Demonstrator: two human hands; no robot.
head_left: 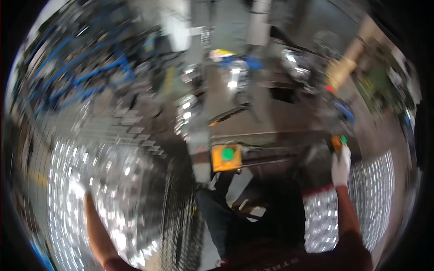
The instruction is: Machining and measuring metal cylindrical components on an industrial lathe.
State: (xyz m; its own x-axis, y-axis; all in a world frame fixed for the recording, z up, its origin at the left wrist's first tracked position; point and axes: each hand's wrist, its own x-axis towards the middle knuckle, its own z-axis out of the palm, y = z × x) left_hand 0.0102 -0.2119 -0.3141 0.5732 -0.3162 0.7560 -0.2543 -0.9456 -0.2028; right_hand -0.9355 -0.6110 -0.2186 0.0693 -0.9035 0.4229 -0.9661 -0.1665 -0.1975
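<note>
A: The right hand [340, 163], in a white glove, rests on a small orange control box with a green button [337, 142]; its fingers seem closed over it, though blur hides the grip. The left hand [80, 192] reaches into a heap of shiny metal parts [113, 180], and whether it is open or clenched I cannot tell.

B: And between them?

A: An orange box with a large green button [227, 156] sits on the machine's front edge [271, 158], just ahead of the body. Beyond it lie dark metal plates, then blue-framed racks [86, 77] far left.

B: The risk?

A: As I judge it, a press from the right hand while the left hand is among loose parts near the machine could catch fingers.
</note>
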